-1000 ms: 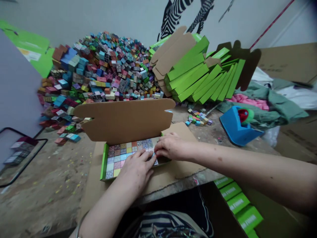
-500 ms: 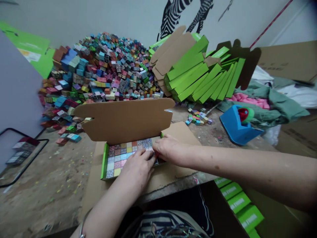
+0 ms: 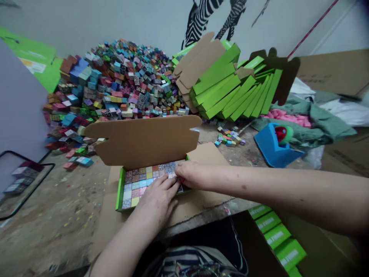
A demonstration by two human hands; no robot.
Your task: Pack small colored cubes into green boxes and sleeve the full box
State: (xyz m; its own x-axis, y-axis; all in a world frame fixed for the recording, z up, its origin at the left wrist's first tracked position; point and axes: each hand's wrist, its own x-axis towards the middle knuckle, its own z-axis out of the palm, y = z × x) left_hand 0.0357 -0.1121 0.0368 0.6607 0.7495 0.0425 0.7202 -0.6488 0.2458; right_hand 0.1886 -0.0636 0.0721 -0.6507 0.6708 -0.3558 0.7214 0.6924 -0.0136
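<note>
An open cardboard box with green sides (image 3: 120, 190) lies before me, its brown lid (image 3: 147, 140) standing up at the back. Rows of small patterned blocks (image 3: 135, 186) fill its left and middle parts. My left hand (image 3: 158, 198) rests across the front of these rows, fingers stretched out over the block tops. At the box's right end, my right hand (image 3: 192, 175) reaches in with its fingers bent down and together. A bit of red shows beneath those fingers, seemingly a small block, mostly hidden by the hand. The fingertips of both hands nearly meet.
Behind the box rises a large heap of loose blocks (image 3: 123, 84). Stacked green boxes (image 3: 221, 92) lean at its right. A blue dustpan-like scoop (image 3: 266, 148) sits near several scattered blocks (image 3: 230, 136). Closed green boxes (image 3: 276, 234) stand low at my right. Flat cardboard (image 3: 106, 219) lies underneath.
Both hands stay at the box in nearly the same places. My left forearm has shifted slightly, and the whole view has moved a little.
</note>
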